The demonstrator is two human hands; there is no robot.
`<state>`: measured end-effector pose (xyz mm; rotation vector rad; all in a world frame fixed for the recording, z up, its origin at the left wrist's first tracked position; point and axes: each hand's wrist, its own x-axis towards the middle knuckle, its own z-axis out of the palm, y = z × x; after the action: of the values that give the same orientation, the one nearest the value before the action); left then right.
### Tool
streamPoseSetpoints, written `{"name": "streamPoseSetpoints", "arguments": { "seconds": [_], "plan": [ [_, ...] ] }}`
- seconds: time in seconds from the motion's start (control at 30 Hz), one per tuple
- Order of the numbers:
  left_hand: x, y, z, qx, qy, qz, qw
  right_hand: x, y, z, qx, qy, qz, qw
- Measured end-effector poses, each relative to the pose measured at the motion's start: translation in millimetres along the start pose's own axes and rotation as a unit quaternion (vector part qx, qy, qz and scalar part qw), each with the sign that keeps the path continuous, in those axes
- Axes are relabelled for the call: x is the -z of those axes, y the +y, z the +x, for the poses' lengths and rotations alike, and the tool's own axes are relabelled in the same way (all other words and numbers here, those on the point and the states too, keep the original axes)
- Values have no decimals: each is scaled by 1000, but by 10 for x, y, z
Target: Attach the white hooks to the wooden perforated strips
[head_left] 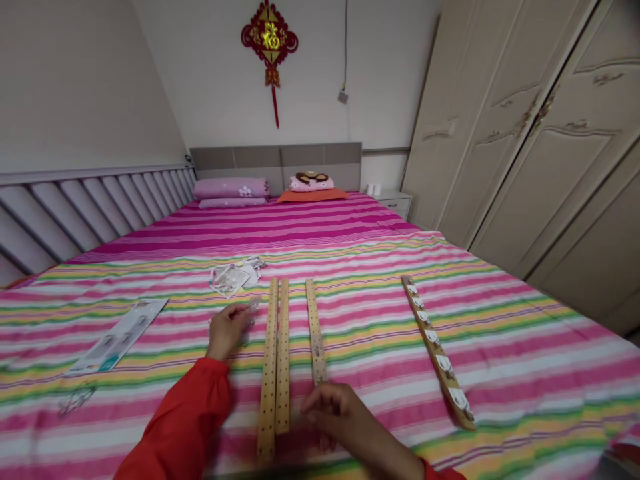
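**Small parts and drilled strips laid out on a striped bed**

While the person leaned over the bed (500,347), a flat printed packet (117,337) lay far to the left on the striped cover, with a wire-like bit (75,399) nearer the edge. Further in, a heap of clear plastic bags (233,277) sat just beyond the left hand (227,330), whose grip was pinched narrow on a small clear piece (253,305); what the piece was could not be made out. Just beside that hand lay a pair of wooden strips (275,360), side by side and touching, drilled with rows of holes. The single strip (316,333) came next, and the right hand (337,413) rested curled at its near end, fingers bent over it; whether it actually gripped the wood could not be told. Well apart to the right lay a fourth strip (435,347) already fitted with pale clips.

As I judged it, the soft cover was the risk: a small clear part let go there could sink into a fold and vanish against the stripes, and a strip pressed at one end could tip.

Pillows (233,190) sat against the headboard, a red knot ornament (270,47) hung above, and a pale wardrobe (540,133) filled the right wall.
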<state>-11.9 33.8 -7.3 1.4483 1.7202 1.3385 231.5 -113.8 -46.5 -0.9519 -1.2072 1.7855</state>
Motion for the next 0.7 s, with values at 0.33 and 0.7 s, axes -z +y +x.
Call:
{"name": "streamPoseSetpoints", "arguments": {
  "seconds": [0.33, 0.7],
  "plan": [
    [-277, 385, -888, 54, -72, -112, 990, 67, -335, 68, 156, 178, -46, 970],
    [-436, 736, -1381, -395, -29, 291, 871, 40, -340, 132, 194, 283, 19, 939]
  ]
}}
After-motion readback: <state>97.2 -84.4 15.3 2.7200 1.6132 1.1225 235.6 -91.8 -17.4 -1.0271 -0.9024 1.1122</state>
